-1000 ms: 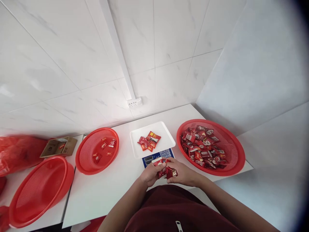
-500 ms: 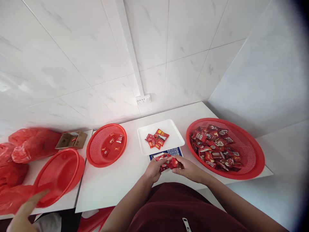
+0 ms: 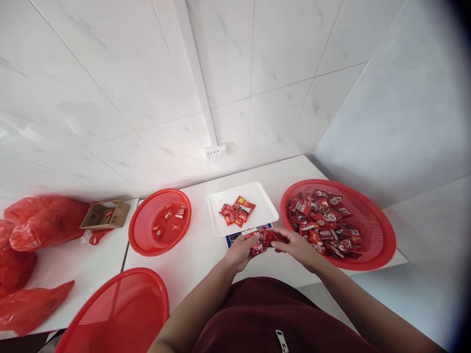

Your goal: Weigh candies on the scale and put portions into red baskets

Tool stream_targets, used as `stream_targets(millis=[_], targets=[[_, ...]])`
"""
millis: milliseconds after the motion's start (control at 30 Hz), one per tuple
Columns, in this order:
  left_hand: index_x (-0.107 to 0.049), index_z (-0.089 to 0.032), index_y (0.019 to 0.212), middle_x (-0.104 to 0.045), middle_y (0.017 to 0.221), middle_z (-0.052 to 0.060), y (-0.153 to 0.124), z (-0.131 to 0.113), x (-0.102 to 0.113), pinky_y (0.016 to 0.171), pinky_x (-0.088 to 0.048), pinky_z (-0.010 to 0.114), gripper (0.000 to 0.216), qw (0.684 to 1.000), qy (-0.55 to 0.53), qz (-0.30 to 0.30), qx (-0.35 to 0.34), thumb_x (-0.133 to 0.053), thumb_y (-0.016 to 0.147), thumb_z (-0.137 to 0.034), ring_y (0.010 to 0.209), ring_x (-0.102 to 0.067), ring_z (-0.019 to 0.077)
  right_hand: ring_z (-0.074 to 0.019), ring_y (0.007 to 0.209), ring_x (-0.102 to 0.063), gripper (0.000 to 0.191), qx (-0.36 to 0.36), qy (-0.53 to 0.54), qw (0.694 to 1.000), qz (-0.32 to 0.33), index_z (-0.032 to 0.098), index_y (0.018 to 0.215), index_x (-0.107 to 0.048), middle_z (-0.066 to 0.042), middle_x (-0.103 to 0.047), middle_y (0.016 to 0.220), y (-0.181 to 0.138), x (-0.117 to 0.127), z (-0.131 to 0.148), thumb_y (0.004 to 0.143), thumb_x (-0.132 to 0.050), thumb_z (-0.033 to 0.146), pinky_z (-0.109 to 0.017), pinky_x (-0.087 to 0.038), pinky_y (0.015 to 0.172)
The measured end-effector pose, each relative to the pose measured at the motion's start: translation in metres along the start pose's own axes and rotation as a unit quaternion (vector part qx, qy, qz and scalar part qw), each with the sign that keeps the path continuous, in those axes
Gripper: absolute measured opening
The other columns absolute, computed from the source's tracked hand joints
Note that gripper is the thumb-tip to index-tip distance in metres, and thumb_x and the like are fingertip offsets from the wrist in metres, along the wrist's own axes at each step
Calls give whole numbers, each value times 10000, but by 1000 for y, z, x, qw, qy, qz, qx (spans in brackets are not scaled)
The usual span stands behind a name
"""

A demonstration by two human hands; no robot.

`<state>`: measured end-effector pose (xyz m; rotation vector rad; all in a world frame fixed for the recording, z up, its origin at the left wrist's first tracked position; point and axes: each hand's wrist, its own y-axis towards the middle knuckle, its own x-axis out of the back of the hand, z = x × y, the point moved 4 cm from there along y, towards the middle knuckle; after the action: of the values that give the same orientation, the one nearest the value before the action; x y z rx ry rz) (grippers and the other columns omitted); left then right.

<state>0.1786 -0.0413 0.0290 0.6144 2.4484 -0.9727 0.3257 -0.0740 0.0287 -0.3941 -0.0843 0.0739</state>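
Observation:
My left hand [image 3: 240,252] is closed on red snack packets [image 3: 258,245] in front of my body. My right hand [image 3: 296,247] pinches another red packet [image 3: 274,237] right beside them. Both hands are over the near edge of a blue-panelled scale [image 3: 231,239], whose keys are largely covered. On top of the scale is a white tray [image 3: 217,198] with several red packets [image 3: 238,211] heaped in its middle. Just right of my right hand stands a large red basket [image 3: 382,240], holding a big pile of red packets [image 3: 327,223].
A smaller red basket [image 3: 142,220] with several packets stands on the left of the white table [image 3: 198,255]. Another red basket [image 3: 121,309] is tilted at the near left. Red plastic bags [image 3: 47,220] and a cardboard box [image 3: 106,215] are farther left. A wall socket [image 3: 216,151] is behind.
The near-left red basket has moved right and closer to me; the other person's hand beside it has gone from view. My hands have shifted slightly, still on the packets.

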Motion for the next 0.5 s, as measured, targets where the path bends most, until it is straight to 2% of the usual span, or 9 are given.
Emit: stream_targets(millis=[167, 300, 367, 500], targets=[[-663, -125, 947, -695, 858, 76, 10, -2, -16, 806, -465, 318, 470, 1000, 0, 29, 6, -800, 580, -385, 796, -632, 182, -160, 761, -597, 456, -4, 19, 1000, -8, 205, 1143, -591, -36, -664, 948, -4, 13, -1, 716, -635, 361, -339, -497, 725], [-655, -127, 932, -684, 810, 58, 10, 2, -20, 751, -462, 301, 515, 999, 29, 30, 7, -815, 539, -418, 740, -620, 168, -163, 846, -598, 491, -9, 79, 996, 41, 240, 1166, -517, -30, -631, 995, -6, 4, -3, 719, -662, 381, -311, -510, 696], [-650, -133, 941, -677, 800, 47, 10, 8, -20, 711, -456, 280, 537, 998, 43, 31, 14, -790, 554, -478, 721, -613, 158, -163, 868, -599, 527, -13, 107, 992, 60, 267, 1175, -460, -21, -614, 1016, -6, -4, -4, 712, -680, 388, -298, -517, 670], [-632, -150, 1028, -673, 819, 51, 11, 22, -15, 628, -435, 242, 612, 996, 69, 33, 44, -616, 667, -644, 690, -602, 143, -147, 759, -609, 519, -16, 119, 992, 33, 250, 1113, -450, 6, -612, 902, -3, -17, -8, 683, -701, 399, -280, -509, 606]])
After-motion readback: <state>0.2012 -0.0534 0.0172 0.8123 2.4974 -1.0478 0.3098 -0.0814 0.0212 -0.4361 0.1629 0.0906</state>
